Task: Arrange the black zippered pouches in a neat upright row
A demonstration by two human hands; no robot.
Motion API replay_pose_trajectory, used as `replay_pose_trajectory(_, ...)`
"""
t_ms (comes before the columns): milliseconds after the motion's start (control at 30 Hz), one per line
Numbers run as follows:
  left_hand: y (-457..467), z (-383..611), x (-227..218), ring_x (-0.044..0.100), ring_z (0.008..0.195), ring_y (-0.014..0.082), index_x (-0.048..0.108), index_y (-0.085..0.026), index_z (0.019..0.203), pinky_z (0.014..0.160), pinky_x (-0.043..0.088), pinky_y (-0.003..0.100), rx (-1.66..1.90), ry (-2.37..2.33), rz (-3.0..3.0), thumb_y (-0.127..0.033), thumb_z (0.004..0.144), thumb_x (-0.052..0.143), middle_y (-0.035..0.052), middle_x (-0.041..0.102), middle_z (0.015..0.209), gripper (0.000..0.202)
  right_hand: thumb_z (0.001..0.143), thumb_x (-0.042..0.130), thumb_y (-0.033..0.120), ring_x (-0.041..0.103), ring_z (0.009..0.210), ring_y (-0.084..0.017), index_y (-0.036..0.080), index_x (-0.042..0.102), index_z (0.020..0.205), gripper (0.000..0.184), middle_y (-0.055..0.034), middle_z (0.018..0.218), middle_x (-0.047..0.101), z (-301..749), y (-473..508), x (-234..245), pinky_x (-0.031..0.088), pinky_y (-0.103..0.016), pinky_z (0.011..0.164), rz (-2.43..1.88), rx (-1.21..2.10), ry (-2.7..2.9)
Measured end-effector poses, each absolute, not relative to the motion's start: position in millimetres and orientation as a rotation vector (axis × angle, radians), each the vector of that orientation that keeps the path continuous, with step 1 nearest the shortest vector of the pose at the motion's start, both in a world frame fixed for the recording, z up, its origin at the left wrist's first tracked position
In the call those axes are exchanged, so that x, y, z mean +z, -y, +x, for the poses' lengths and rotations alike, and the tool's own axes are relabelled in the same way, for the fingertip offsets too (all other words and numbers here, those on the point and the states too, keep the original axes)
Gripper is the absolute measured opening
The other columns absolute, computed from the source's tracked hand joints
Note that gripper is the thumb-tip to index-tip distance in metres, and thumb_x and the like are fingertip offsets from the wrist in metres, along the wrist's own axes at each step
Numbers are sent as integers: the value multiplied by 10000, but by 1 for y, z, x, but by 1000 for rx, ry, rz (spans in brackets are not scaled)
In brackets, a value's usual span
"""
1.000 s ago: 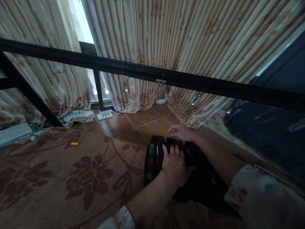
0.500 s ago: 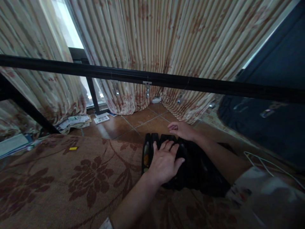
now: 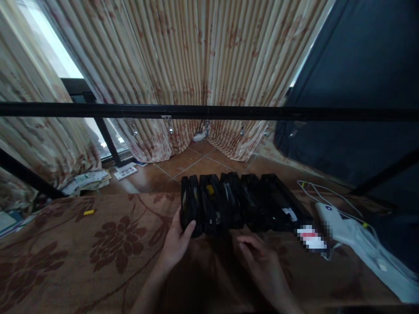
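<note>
A row of several black pouches lies across the patterned cloth, side by side; I cannot tell whether they are joined. Something yellow shows inside one of them. My left hand grips the leftmost black pouch, thumb over its near corner and the other fingers hidden along its left side. My right hand is in front of the middle of the row, apart from the pouches, fingers loosely bent and holding nothing I can see.
A white device with white cables lies at the right, beside a label blurred by pixels. A small yellow piece rests on the brown floral cloth. Beyond the black rail hang striped curtains. Papers lie on the tiled floor.
My left hand has gone from lying flat on top of the black pouches to gripping the left end. My right hand has drawn back toward me from their far side. The view has turned right.
</note>
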State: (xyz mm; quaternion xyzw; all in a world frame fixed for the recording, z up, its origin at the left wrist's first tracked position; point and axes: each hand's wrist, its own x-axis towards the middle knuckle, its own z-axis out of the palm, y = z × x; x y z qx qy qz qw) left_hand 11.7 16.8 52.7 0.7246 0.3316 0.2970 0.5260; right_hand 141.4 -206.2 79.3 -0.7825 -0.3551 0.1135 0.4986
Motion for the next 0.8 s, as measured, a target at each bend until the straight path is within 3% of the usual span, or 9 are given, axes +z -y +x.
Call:
replay_pose_trajectory(133, -19, 8, 64, 523, 1296, 240, 484, -197, 1390, 1138, 361, 395, 650, -724, 1836, -490, 896, 515, 81, 616, 1331, 574, 923, 489, 382, 665, 961, -201, 240, 691, 968, 251, -57, 1005, 705, 129, 233, 67, 507, -299, 837, -1911, 371, 798)
replay_pose_trajectory(267, -24, -4, 72, 390, 1403, 227, 492, -182, 1381, 1189, 260, 380, 680, -786, 1749, -528, 907, 474, 94, 494, 1465, 587, 895, 504, 419, 672, 963, -219, 243, 702, 954, 272, -55, 997, 724, 135, 262, 68, 504, -316, 842, -1953, 397, 742)
replay_pose_trajectory(400, -12, -12, 62, 423, 1382, 234, 363, -199, 1458, 1132, 363, 383, 736, -773, 1579, -510, 880, 538, 118, 423, 1515, 679, 873, 519, 473, 674, 993, -243, 235, 712, 983, 326, -66, 1026, 735, 137, 292, 57, 501, -337, 874, -1972, 410, 669)
replay_pose_trajectory(500, 0, -8, 49, 543, 1279, 222, 264, -193, 1487, 1055, 455, 352, 693, -692, 1782, -338, 752, 722, 128, 514, 1443, 878, 852, 532, 518, 676, 993, -259, 233, 719, 994, 369, -72, 1038, 738, 130, 311, 46, 504, -351, 873, -1995, 459, 628)
replay_pose_trajectory(633, -2, 0, 40, 676, 1064, 224, 440, -173, 1364, 920, 527, 353, 668, -865, 1984, -288, 776, 689, 110, 695, 1193, 649, 828, 542, 547, 676, 986, -259, 248, 722, 973, 378, -55, 1031, 742, 120, 327, 41, 493, -355, 882, -2004, 516, 625)
replay_pose_trajectory(800, -17, 0, 44, 714, 907, 266, 660, -158, 1036, 775, 524, 325, 647, -1026, 2114, -331, 794, 671, 116, 753, 954, 297, 840, 539, 532, 678, 938, -234, 243, 709, 987, 367, -43, 977, 743, 115, 332, 40, 497, -319, 842, -1952, 533, 599)
